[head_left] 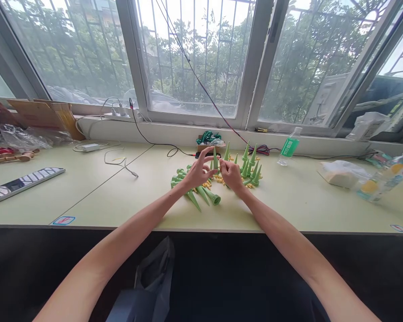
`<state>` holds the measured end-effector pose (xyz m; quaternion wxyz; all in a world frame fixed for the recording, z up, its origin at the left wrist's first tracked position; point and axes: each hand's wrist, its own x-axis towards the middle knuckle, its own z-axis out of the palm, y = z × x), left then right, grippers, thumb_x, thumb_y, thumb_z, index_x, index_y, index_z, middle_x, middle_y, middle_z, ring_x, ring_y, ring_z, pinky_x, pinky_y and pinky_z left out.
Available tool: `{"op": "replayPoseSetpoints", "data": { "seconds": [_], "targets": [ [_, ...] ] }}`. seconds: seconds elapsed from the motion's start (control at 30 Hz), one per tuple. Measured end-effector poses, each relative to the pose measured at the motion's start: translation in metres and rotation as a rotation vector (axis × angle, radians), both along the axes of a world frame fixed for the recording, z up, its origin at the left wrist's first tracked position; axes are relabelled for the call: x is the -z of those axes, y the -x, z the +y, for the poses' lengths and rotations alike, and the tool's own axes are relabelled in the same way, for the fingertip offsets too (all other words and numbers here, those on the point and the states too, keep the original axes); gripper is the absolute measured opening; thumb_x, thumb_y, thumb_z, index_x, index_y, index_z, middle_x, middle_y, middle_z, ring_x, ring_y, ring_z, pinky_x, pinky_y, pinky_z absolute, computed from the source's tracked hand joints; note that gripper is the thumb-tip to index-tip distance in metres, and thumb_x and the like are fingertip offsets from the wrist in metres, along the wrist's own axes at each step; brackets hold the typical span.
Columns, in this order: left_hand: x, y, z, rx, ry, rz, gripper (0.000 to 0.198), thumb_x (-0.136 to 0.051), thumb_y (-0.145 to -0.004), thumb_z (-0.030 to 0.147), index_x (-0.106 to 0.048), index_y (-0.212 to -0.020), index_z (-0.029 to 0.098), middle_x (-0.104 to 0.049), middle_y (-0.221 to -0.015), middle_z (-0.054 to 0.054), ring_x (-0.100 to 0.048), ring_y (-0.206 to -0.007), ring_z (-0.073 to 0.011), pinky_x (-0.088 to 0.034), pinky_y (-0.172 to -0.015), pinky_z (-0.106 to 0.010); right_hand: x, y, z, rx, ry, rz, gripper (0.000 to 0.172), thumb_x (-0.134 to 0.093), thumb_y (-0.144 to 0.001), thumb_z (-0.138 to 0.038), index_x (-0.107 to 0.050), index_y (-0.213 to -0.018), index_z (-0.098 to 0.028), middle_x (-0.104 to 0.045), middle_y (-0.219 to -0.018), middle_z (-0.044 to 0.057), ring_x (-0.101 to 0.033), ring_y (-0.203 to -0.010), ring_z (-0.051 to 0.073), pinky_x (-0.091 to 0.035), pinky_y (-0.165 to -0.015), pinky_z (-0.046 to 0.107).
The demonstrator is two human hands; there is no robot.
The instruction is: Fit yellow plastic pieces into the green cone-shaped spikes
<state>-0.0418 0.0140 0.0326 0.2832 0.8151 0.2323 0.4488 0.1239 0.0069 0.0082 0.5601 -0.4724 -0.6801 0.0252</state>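
Observation:
My left hand (pixel 197 172) holds a green plastic spike (pixel 215 160), tip up, between thumb and fingers. Close against its right side, my right hand (pixel 231 173) is closed in a pinch; whatever its fingertips hold is too small and hidden to make out. Green spikes of the same kind (pixel 255 172) stand upright in a group right of my hands. Others lie on their sides to the left, and a hollow-ended spike (pixel 215 198) rests in front. Small yellow pieces (pixel 219 179) are scattered under and around my hands.
Behind the spikes sits a small box with green material (pixel 208 137). A water bottle (pixel 289 146) stands at the back right, near a tissue pack (pixel 342 173) and a larger bottle (pixel 386 176). Cables (pixel 121 163) and a phone (pixel 25 183) lie left on the table (pixel 127 210).

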Motion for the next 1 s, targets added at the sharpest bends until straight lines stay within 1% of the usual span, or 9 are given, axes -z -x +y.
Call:
{"op": "replayPoseSetpoints", "data": {
  "seconds": [0.13,0.23,0.3,0.37,0.47,0.53,0.63,0.8,1.0],
  "targets": [
    [0.003,-0.004,0.006,-0.084,0.066,-0.084,0.052,-0.060,-0.089,0.040,-0.040,-0.134,0.025,-0.064,-0.119,-0.011,-0.066,-0.058,-0.0092,-0.049,-0.045,-0.018,-0.001,0.000,-0.002,0.028,-0.011,0.037,0.058,-0.028,-0.097,-0.064,-0.035,-0.058,-0.022,-0.042,-0.051,-0.001,-0.035,-0.050,0.012,-0.027,-0.053,0.028],
    [0.004,-0.003,0.010,-0.129,0.146,-0.171,0.035,-0.058,-0.090,0.045,-0.052,-0.112,0.020,-0.066,-0.091,-0.004,-0.060,-0.047,-0.0085,-0.041,-0.037,-0.017,-0.002,-0.001,-0.003,0.038,-0.009,0.056,0.057,-0.027,-0.097,-0.065,-0.038,-0.061,-0.022,-0.046,-0.054,-0.001,-0.038,-0.051,0.012,-0.029,-0.054,0.028],
    [0.003,-0.002,0.011,-0.103,0.241,-0.196,0.036,-0.056,-0.091,0.052,-0.053,-0.104,0.019,-0.061,-0.067,0.002,-0.053,-0.037,-0.0086,-0.036,-0.034,-0.018,-0.002,-0.001,-0.004,0.030,-0.010,0.049,0.056,-0.027,-0.098,-0.064,-0.038,-0.062,-0.022,-0.047,-0.055,-0.001,-0.039,-0.051,0.012,-0.030,-0.055,0.028],
    [0.001,-0.001,0.009,-0.016,0.365,-0.157,0.043,-0.052,-0.091,0.060,-0.053,-0.103,0.019,-0.058,-0.056,0.004,-0.050,-0.033,-0.0104,-0.032,-0.032,-0.019,-0.002,0.000,-0.005,0.003,-0.013,0.026,0.054,-0.028,-0.098,-0.062,-0.038,-0.063,-0.022,-0.047,-0.056,-0.001,-0.040,-0.052,0.012,-0.030,-0.056,0.027],
    [-0.002,0.000,0.007,0.117,0.558,-0.088,0.052,-0.052,-0.088,0.068,-0.053,-0.104,0.018,-0.062,-0.055,0.000,-0.051,-0.033,-0.0113,-0.032,-0.032,-0.020,-0.002,0.001,-0.006,-0.041,-0.007,-0.008,0.052,-0.029,-0.099,-0.059,-0.038,-0.064,-0.022,-0.047,-0.057,-0.001,-0.039,-0.053,0.012,-0.030,-0.056,0.027],
    [-0.002,0.000,0.007,0.159,0.653,-0.083,0.054,-0.058,-0.084,0.068,-0.054,-0.102,0.018,-0.064,-0.058,-0.002,-0.052,-0.035,-0.0105,-0.034,-0.034,-0.019,-0.002,0.001,-0.006,-0.056,0.006,-0.019,0.051,-0.030,-0.099,-0.058,-0.038,-0.065,-0.022,-0.047,-0.057,-0.001,-0.038,-0.053,0.012,-0.030,-0.056,0.027],
    [-0.002,0.000,0.008,0.179,0.727,-0.103,0.054,-0.064,-0.081,0.066,-0.056,-0.099,0.016,-0.066,-0.061,-0.004,-0.053,-0.037,-0.0094,-0.039,-0.037,-0.019,-0.001,0.001,-0.006,-0.070,0.023,-0.026,0.049,-0.031,-0.099,-0.056,-0.039,-0.065,-0.022,-0.046,-0.057,-0.002,-0.038,-0.052,0.012,-0.029,-0.055,0.027],
    [-0.001,0.003,0.011,0.200,0.845,-0.143,0.047,-0.070,-0.081,0.057,-0.059,-0.099,0.016,-0.067,-0.065,-0.006,-0.056,-0.041,-0.0096,-0.043,-0.040,-0.019,0.001,0.000,-0.003,-0.079,0.019,-0.028,0.048,-0.032,-0.099,-0.054,-0.039,-0.065,-0.022,-0.044,-0.056,-0.003,-0.037,-0.053,0.012,-0.029,-0.056,0.026],
    [0.003,0.008,0.022,0.202,0.931,-0.210,0.037,-0.075,-0.081,0.045,-0.061,-0.096,0.015,-0.069,-0.072,-0.007,-0.067,-0.059,-0.0126,-0.054,-0.053,-0.020,0.003,-0.002,-0.001,-0.084,0.012,-0.048,0.047,-0.033,-0.100,-0.053,-0.039,-0.065,-0.022,-0.044,-0.057,-0.003,-0.036,-0.054,0.012,-0.028,-0.056,0.026]
  ]
}}
